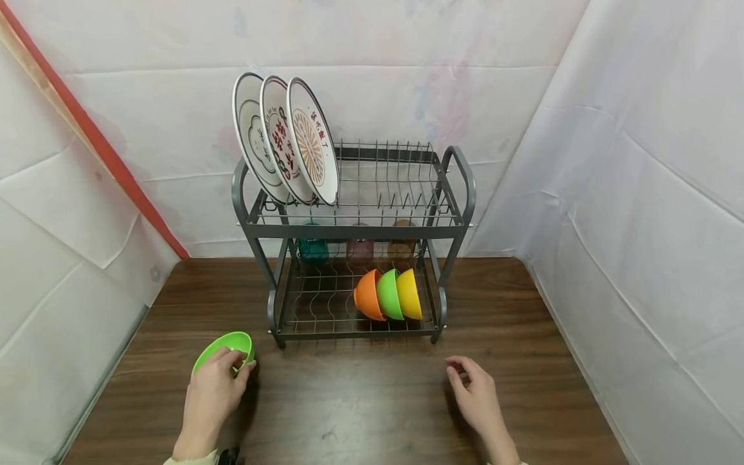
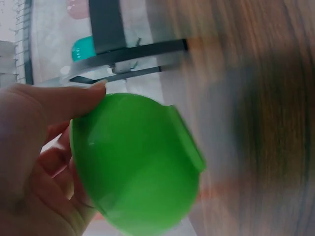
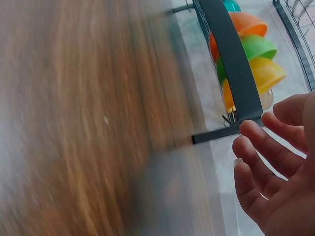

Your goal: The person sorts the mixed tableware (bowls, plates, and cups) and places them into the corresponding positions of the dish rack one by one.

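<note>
My left hand (image 1: 214,389) pinches the rim of a green bowl (image 2: 140,160) between thumb and fingers, left of the dish rack (image 1: 349,336). In the left wrist view the bowl is tipped, and its outside and foot ring face the camera. A shadow on the wood suggests that it is held above the table. To the right of the rack's front, my right hand (image 1: 478,395) hovers with loosely bent fingers and holds nothing. On the lower tier an orange bowl (image 1: 367,296), a second green bowl (image 1: 389,295) and a yellow bowl (image 1: 409,295) stand on edge, nested together.
Three plates, the front one (image 1: 312,142) patterned, lean upright at the upper tier's left. Behind the bowls are a teal glass (image 1: 314,250), a pinkish glass (image 1: 360,252) and an amber glass (image 1: 401,248). White sheets (image 1: 639,194) surround the wooden table (image 1: 360,413).
</note>
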`<state>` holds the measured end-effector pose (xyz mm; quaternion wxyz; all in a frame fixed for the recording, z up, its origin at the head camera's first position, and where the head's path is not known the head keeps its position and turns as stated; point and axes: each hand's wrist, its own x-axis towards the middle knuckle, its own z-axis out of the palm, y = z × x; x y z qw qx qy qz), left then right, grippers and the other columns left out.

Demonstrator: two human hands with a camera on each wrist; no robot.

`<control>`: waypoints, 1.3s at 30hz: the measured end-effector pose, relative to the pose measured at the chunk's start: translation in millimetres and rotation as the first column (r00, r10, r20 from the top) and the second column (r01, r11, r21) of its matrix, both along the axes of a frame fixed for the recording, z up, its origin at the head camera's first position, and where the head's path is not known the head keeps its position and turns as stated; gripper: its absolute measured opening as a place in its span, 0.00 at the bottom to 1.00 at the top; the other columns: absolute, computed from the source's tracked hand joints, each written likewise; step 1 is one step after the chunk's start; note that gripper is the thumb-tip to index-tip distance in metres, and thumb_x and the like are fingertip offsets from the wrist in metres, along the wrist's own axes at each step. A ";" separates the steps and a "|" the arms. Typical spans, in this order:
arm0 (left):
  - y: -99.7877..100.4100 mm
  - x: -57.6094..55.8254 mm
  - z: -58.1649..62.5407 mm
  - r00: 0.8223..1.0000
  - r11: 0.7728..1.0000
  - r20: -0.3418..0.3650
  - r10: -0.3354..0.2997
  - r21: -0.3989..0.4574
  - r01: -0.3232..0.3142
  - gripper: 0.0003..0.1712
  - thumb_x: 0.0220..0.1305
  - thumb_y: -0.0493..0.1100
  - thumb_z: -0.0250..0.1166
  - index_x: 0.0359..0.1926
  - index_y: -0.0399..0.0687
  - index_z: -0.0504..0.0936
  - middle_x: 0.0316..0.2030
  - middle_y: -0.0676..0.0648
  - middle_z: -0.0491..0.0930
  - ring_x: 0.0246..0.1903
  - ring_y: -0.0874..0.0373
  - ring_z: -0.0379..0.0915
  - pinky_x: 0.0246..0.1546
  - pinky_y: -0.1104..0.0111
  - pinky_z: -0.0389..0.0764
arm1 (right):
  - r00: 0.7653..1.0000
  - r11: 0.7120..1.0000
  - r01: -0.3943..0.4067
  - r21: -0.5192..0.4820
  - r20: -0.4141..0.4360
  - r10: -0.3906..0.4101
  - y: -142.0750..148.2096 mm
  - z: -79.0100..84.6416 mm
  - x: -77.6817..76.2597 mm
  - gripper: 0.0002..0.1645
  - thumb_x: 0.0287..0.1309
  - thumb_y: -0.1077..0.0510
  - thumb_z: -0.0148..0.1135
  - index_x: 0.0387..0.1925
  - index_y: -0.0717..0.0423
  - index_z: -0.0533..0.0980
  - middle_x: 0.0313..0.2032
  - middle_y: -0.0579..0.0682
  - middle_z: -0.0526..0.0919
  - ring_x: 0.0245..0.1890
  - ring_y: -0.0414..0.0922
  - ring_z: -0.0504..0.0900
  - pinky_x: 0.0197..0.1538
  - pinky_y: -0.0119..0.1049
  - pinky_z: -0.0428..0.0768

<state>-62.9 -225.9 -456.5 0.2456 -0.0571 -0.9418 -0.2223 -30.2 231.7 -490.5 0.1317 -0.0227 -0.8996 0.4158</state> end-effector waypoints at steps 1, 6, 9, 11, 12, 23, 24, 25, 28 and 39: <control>1.1 2.3 1.4 1.000 1.000 0.017 -0.001 0.003 0.001 0.10 0.44 0.35 0.78 0.27 0.44 0.85 0.24 0.54 0.74 0.20 0.59 0.69 0.17 0.59 0.70 | 1.000 1.000 0.010 0.002 0.009 -0.010 1.8 0.9 0.0 0.10 0.63 0.65 0.64 0.45 0.55 0.82 0.38 0.42 0.83 0.37 0.38 0.80 0.39 0.35 0.80; 6.4 10.8 13.5 0.992 0.999 0.119 -0.041 0.012 0.040 0.11 0.44 0.38 0.79 0.26 0.50 0.84 0.24 0.59 0.73 0.21 0.64 0.68 0.20 0.62 0.71 | 0.999 1.000 0.021 -0.001 0.043 -0.021 4.7 2.8 1.3 0.10 0.64 0.64 0.63 0.46 0.55 0.81 0.39 0.43 0.83 0.39 0.39 0.80 0.41 0.35 0.80; 10.0 13.7 23.0 0.980 0.995 0.177 -0.093 0.037 0.088 0.12 0.44 0.38 0.80 0.26 0.51 0.83 0.23 0.61 0.72 0.21 0.67 0.67 0.22 0.66 0.70 | 0.999 1.000 0.015 -0.010 0.048 -0.014 3.2 3.1 1.8 0.10 0.65 0.63 0.63 0.47 0.55 0.81 0.39 0.43 0.83 0.39 0.39 0.80 0.41 0.35 0.80; 13.4 14.9 28.8 0.969 0.991 0.212 -0.128 0.063 0.117 0.13 0.44 0.37 0.80 0.25 0.53 0.81 0.22 0.61 0.71 0.22 0.67 0.67 0.22 0.68 0.70 | 0.999 1.000 0.012 -0.014 0.043 -0.011 1.4 3.1 1.9 0.10 0.64 0.64 0.63 0.46 0.55 0.81 0.38 0.42 0.83 0.39 0.39 0.80 0.41 0.36 0.80; 15.7 15.2 31.2 0.963 0.988 0.226 -0.148 0.078 0.133 0.13 0.44 0.37 0.80 0.25 0.53 0.82 0.22 0.62 0.71 0.22 0.68 0.66 0.22 0.69 0.70 | 0.999 1.000 0.011 -0.019 0.040 -0.011 0.3 3.2 2.0 0.10 0.64 0.64 0.63 0.46 0.55 0.81 0.38 0.42 0.83 0.39 0.39 0.80 0.41 0.36 0.80; 60.3 10.6 32.6 0.784 0.807 0.197 -0.589 0.194 0.558 0.07 0.50 0.39 0.78 0.30 0.51 0.87 0.28 0.64 0.75 0.28 0.72 0.70 0.28 0.72 0.76 | 0.991 0.990 -0.122 -0.067 -0.070 0.118 -26.2 -2.3 2.8 0.06 0.64 0.64 0.63 0.42 0.57 0.82 0.36 0.43 0.83 0.35 0.36 0.80 0.37 0.33 0.80; 65.8 10.1 31.6 0.758 0.785 0.205 -0.619 0.203 0.586 0.06 0.51 0.40 0.77 0.31 0.51 0.88 0.29 0.64 0.75 0.30 0.71 0.71 0.30 0.71 0.77 | 0.988 0.987 -0.140 -0.075 -0.078 0.134 -30.5 -2.2 3.3 0.06 0.64 0.65 0.64 0.42 0.57 0.82 0.36 0.41 0.83 0.35 0.36 0.80 0.37 0.33 0.80; 71.5 9.8 30.6 0.735 0.766 0.217 -0.642 0.214 0.606 0.05 0.52 0.41 0.76 0.32 0.51 0.88 0.30 0.64 0.76 0.31 0.71 0.71 0.32 0.70 0.77 | 0.985 0.984 -0.158 -0.080 -0.085 0.151 -34.9 -2.0 4.0 0.06 0.64 0.65 0.64 0.42 0.56 0.82 0.35 0.40 0.83 0.35 0.35 0.80 0.36 0.33 0.80; 88.9 9.5 28.9 0.675 0.715 0.237 -0.699 0.248 0.654 0.06 0.55 0.42 0.75 0.35 0.50 0.89 0.32 0.64 0.76 0.34 0.70 0.73 0.37 0.68 0.78 | 0.975 0.972 -0.210 -0.102 -0.091 0.201 -49.2 -0.8 6.1 0.05 0.65 0.64 0.63 0.41 0.55 0.82 0.35 0.38 0.83 0.34 0.35 0.80 0.36 0.34 0.80; 127.1 5.8 12.0 0.557 0.587 0.188 -0.809 0.312 0.747 0.07 0.59 0.43 0.73 0.39 0.53 0.89 0.33 0.62 0.77 0.38 0.69 0.72 0.42 0.71 0.76 | 0.914 0.915 -0.388 -0.110 -0.172 0.367 -89.5 2.2 12.3 0.07 0.63 0.62 0.66 0.40 0.50 0.84 0.42 0.42 0.86 0.47 0.40 0.82 0.49 0.40 0.80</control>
